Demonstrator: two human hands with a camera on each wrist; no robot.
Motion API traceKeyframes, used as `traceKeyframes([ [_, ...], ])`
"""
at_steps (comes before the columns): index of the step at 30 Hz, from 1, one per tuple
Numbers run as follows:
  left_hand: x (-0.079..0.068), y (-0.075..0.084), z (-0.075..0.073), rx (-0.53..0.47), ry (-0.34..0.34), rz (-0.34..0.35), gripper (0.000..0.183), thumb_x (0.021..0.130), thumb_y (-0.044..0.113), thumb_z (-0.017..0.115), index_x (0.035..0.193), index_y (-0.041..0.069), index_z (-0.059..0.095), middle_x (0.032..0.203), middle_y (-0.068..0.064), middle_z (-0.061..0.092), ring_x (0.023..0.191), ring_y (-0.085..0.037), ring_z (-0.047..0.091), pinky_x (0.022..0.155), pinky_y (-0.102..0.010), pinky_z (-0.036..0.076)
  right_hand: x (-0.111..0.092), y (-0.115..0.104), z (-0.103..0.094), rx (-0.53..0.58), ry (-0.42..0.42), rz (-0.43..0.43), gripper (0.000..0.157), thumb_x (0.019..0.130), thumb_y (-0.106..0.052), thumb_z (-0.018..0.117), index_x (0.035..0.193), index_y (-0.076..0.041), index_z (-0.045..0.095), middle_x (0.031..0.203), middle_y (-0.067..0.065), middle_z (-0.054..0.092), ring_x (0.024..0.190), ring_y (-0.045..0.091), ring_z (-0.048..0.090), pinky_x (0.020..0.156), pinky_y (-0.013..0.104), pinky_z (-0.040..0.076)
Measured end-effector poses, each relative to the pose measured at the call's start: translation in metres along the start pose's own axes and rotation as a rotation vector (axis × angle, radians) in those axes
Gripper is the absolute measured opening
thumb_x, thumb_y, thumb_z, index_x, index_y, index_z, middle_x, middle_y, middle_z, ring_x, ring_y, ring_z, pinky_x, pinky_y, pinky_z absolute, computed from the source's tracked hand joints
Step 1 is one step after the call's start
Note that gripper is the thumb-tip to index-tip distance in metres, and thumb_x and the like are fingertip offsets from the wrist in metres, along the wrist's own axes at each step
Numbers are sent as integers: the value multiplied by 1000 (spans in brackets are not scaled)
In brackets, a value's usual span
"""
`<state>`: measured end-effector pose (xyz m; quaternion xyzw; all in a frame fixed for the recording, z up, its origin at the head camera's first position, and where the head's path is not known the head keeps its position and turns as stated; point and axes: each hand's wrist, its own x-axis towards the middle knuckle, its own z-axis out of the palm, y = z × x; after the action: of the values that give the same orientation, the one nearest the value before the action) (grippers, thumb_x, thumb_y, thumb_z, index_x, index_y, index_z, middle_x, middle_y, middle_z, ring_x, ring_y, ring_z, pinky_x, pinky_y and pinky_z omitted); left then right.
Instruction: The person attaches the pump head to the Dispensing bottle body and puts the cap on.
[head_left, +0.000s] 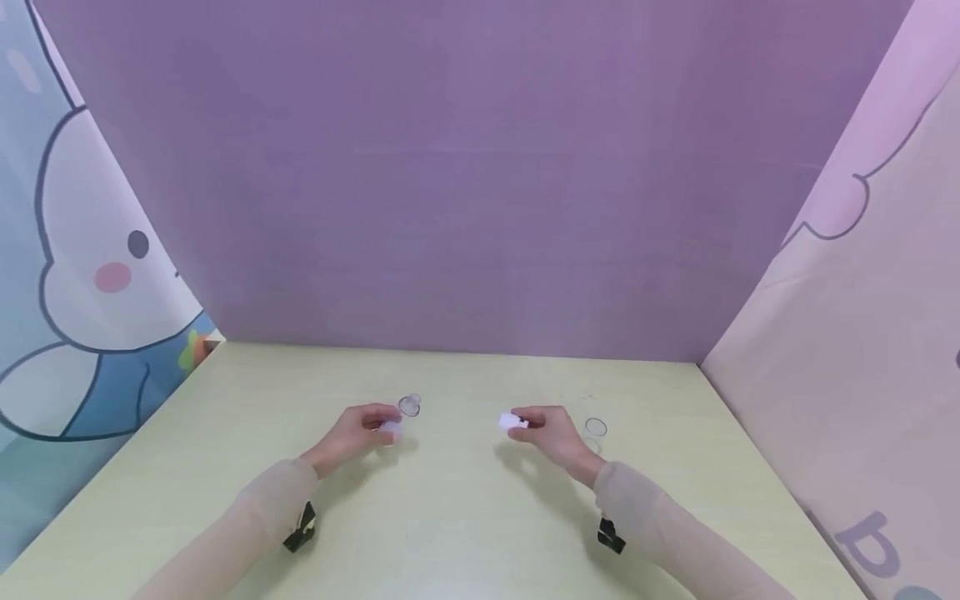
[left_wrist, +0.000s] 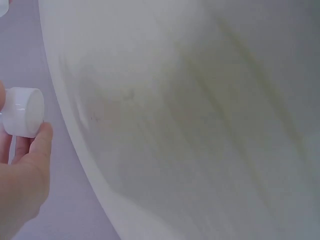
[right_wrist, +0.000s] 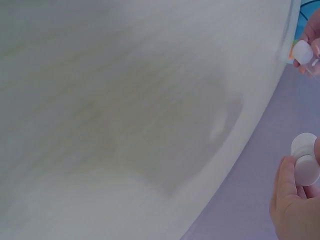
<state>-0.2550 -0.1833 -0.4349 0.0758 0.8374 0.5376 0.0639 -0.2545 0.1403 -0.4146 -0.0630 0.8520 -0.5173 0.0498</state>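
Above the table, my left hand (head_left: 358,431) pinches a small white cylindrical cap (left_wrist: 22,112) between thumb and fingers. Its flat round face turns toward the middle, and a clear part shows beside it in the right wrist view. My right hand (head_left: 555,433) holds a white piece (head_left: 513,422) by its edge. Seen from the right wrist, that piece has two round white faces (right_wrist: 307,170), one overlapping the other, with the thumb partly covering them. The hands are apart, facing each other.
A clear round piece with a dark rim (head_left: 409,406) lies just beyond the left fingers. Near the right wrist lies a thin clear ring (head_left: 596,427), with a fainter one beside it. The pale yellow table (head_left: 465,517) meets a purple panel (head_left: 480,183) at its back edge.
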Motion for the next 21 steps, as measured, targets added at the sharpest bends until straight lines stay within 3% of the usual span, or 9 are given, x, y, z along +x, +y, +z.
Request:
traceKeyframes([
  [21, 12, 6, 11, -1, -68, -42, 40, 81, 13, 68, 119, 8, 60, 126, -15, 56, 113, -27, 53, 95, -41, 44, 1, -1, -5, 63, 21, 10, 32, 76, -9, 73, 107, -7, 67, 103, 6, 68, 89, 15, 61, 77, 29, 52],
])
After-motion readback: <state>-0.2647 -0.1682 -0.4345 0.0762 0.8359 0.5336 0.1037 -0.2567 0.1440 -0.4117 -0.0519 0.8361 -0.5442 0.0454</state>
